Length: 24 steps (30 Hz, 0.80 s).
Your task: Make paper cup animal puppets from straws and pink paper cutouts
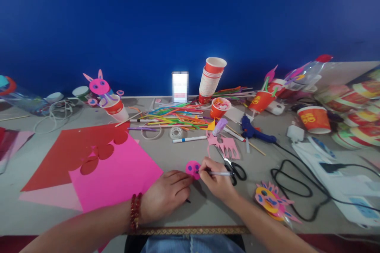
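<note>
A small pink paper circle [193, 164] with two purple-blue dots for eyes lies on the table between my hands. My left hand [168, 193] rests palm down, its fingers together and their tips pressing the circle's left edge. A small dark tip of something pokes out beneath its thumb; the rest is hidden. My right hand [218, 178] is closed around a pen [222, 173], and the pen's point touches the circle near the right dot. Just beyond my right hand lie black-handled scissors [237, 170], partly under a cut pink paper scrap [230, 147].
Pink sheets [118, 178] and a red sheet [56, 158] lie left. Colourful pipe cleaners [175, 116], tape [176, 133] and stacked paper cups [211, 81] stand behind. Right are a glue gun [255, 130], its cable, a power strip [341, 189] and a paper face cutout [271, 201].
</note>
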{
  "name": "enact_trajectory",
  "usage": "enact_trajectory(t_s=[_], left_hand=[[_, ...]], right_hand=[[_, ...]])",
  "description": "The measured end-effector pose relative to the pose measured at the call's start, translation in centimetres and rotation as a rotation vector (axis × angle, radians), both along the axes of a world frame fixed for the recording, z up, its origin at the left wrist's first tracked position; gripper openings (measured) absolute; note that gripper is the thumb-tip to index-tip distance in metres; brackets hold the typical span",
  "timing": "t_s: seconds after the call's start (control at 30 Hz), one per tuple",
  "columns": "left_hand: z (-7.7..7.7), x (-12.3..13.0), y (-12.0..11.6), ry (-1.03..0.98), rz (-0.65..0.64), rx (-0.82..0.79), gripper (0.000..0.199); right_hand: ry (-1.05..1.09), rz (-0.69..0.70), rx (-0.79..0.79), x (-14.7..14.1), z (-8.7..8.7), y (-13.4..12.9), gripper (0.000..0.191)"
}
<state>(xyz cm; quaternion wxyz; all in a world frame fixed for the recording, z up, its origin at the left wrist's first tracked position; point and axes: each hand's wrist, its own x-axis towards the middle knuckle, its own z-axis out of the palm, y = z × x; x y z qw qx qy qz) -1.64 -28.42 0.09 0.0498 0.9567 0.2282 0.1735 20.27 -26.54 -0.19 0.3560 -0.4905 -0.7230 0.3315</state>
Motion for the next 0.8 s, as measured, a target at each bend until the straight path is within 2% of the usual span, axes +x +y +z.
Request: enact_trajectory(t_s=[0.8], left_hand=[[0.46, 0.02, 0.12, -0.007, -0.004, -0.002, 0.012]], right_hand=[[0.008, -0.039, 0.03, 0.05, -0.01, 0.05, 0.021]])
